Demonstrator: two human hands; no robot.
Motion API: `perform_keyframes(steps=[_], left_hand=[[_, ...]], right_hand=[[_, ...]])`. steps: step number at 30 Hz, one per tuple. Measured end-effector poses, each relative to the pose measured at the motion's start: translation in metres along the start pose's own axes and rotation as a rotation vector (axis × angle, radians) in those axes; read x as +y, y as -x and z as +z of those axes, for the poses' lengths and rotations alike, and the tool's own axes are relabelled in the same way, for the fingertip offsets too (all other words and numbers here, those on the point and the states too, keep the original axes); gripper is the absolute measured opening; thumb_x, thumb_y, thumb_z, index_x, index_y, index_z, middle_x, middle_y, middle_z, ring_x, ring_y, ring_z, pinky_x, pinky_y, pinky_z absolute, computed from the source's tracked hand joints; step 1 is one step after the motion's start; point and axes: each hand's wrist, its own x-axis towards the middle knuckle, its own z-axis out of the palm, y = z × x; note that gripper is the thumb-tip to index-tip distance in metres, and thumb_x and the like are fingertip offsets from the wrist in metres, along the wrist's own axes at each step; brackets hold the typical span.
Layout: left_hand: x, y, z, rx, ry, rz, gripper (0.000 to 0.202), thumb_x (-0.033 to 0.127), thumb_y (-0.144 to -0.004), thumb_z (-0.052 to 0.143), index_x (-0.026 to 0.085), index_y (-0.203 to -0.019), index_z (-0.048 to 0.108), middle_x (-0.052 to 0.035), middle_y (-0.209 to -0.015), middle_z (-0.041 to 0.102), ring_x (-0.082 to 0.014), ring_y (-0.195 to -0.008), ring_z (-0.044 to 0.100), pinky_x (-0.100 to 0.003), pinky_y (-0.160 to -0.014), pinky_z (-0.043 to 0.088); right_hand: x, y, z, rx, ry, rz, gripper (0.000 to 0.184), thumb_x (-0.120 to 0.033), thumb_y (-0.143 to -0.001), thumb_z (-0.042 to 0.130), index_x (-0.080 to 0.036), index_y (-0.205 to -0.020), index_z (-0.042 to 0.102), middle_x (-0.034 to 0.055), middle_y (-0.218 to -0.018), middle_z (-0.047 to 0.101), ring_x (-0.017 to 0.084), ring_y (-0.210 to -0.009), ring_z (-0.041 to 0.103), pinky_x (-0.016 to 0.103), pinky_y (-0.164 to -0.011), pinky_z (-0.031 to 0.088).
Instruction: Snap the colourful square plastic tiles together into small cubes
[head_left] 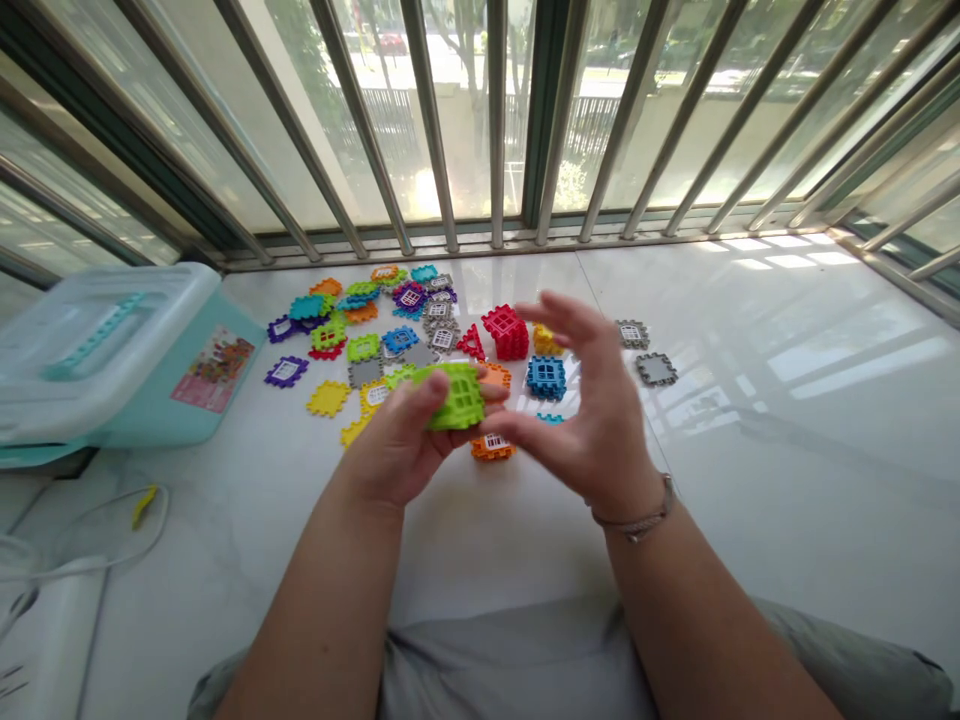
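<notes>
My left hand (pixel 409 445) grips a lime-green interlocking building tile (pixel 456 398) with a window grid, thumb on top and fingers beneath; whether it is one tile or a stack, I cannot tell. Close to the tile's right side, my right hand (pixel 592 410) is open, thumb and fingers spread wide with nothing between them. Beyond the hands stand a red stack of tiles (pixel 507 333), a blue stack (pixel 546 377) and an orange stack (pixel 493 447). A yellow piece (pixel 548 340) is partly hidden behind my right fingers.
Loose tiles in many colours spread to the left, among them a purple one (pixel 286 372) and a yellow one (pixel 328 399). Two grey tiles (pixel 656 369) lie at the right. A lidded turquoise box (pixel 187 370) stands far left, near a white cable (pixel 161 525). Metal bars (pixel 496 130) line the window.
</notes>
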Motion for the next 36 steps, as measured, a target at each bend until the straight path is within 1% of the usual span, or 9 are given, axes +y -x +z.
perform_keyframes(steps=[2, 5, 9, 15, 21, 24, 28, 33, 36], left_hand=[[-0.009, -0.003, 0.003, -0.054, -0.045, -0.078, 0.05, 0.054, -0.082, 0.098, 0.017, -0.113, 0.083, -0.01, -0.105, 0.085, -0.0244, -0.092, 0.082, -0.031, -0.08, 0.065], [-0.014, -0.005, 0.004, -0.063, -0.044, -0.062, 0.045, 0.047, -0.081, 0.099, 0.018, -0.111, 0.083, -0.0091, -0.107, 0.085, -0.0267, -0.101, 0.082, -0.028, -0.08, 0.064], [-0.011, -0.004, 0.002, -0.096, -0.021, -0.079, 0.043, 0.05, -0.081, 0.099, 0.018, -0.106, 0.084, -0.0096, -0.099, 0.085, -0.0281, -0.099, 0.083, -0.031, -0.082, 0.065], [-0.012, -0.003, 0.0, -0.091, 0.013, -0.106, 0.033, 0.046, -0.082, 0.099, 0.02, -0.097, 0.085, -0.0057, -0.093, 0.084, -0.0216, -0.086, 0.08, -0.028, -0.077, 0.062], [-0.013, -0.002, 0.005, -0.092, -0.063, -0.078, 0.044, 0.056, -0.084, 0.096, 0.018, -0.102, 0.083, -0.009, -0.095, 0.083, -0.0228, -0.089, 0.079, -0.028, -0.075, 0.061], [-0.012, -0.003, 0.008, -0.061, -0.158, -0.006, 0.051, 0.06, -0.087, 0.093, 0.016, -0.111, 0.082, -0.0105, -0.103, 0.083, -0.0228, -0.094, 0.079, -0.029, -0.08, 0.061], [-0.01, -0.003, 0.011, -0.003, -0.312, 0.109, 0.057, 0.047, -0.083, 0.1, 0.018, -0.127, 0.079, -0.0097, -0.116, 0.083, -0.0226, -0.107, 0.078, -0.029, -0.091, 0.062], [-0.013, 0.0, 0.018, 0.049, -0.451, 0.187, 0.042, 0.04, -0.087, 0.096, 0.02, -0.121, 0.081, -0.007, -0.11, 0.084, -0.0194, -0.099, 0.079, -0.026, -0.085, 0.064], [-0.006, -0.004, 0.009, 0.152, -0.369, 0.237, 0.039, 0.037, -0.086, 0.096, 0.018, -0.117, 0.081, -0.0069, -0.105, 0.085, -0.02, -0.095, 0.082, -0.028, -0.086, 0.067]], right_hand=[[0.001, 0.001, 0.007, -0.226, -0.012, -0.09, 0.072, -0.047, -0.089, 0.096, -0.028, -0.149, 0.061, 0.012, -0.143, 0.076, 0.034, -0.142, 0.069, 0.053, -0.123, 0.055], [0.004, 0.003, 0.017, -0.316, -0.004, -0.1, 0.055, -0.035, -0.095, 0.092, -0.027, -0.143, 0.066, 0.0091, -0.137, 0.08, 0.029, -0.132, 0.075, 0.047, -0.116, 0.059], [0.005, 0.005, 0.018, -0.276, 0.014, -0.063, 0.055, -0.03, -0.096, 0.09, -0.025, -0.145, 0.065, 0.0105, -0.14, 0.079, 0.028, -0.131, 0.075, 0.044, -0.115, 0.059], [0.003, 0.003, 0.014, -0.301, 0.018, -0.02, 0.044, -0.03, -0.092, 0.093, -0.025, -0.13, 0.072, 0.008, -0.128, 0.083, 0.027, -0.121, 0.078, 0.041, -0.108, 0.061], [0.003, 0.002, 0.011, -0.275, 0.038, -0.001, 0.044, -0.025, -0.089, 0.092, -0.024, -0.128, 0.072, 0.0076, -0.126, 0.083, 0.026, -0.118, 0.078, 0.039, -0.107, 0.061], [0.007, 0.002, 0.009, -0.213, 0.09, -0.011, 0.041, -0.021, -0.09, 0.089, -0.022, -0.127, 0.071, 0.0079, -0.122, 0.083, 0.026, -0.115, 0.078, 0.039, -0.105, 0.062], [0.014, 0.003, 0.01, -0.094, 0.248, -0.081, 0.035, -0.02, -0.093, 0.085, -0.022, -0.125, 0.07, 0.0093, -0.115, 0.082, 0.029, -0.107, 0.077, 0.04, -0.096, 0.062], [0.014, 0.003, 0.015, -0.058, 0.354, -0.166, 0.033, -0.009, -0.098, 0.071, -0.023, -0.128, 0.067, 0.0105, -0.118, 0.08, 0.03, -0.113, 0.075, 0.044, -0.101, 0.061], [0.011, 0.001, 0.012, -0.025, 0.339, -0.209, 0.04, -0.021, -0.102, 0.076, -0.026, -0.139, 0.061, 0.0115, -0.129, 0.079, 0.032, -0.12, 0.074, 0.048, -0.106, 0.06]])
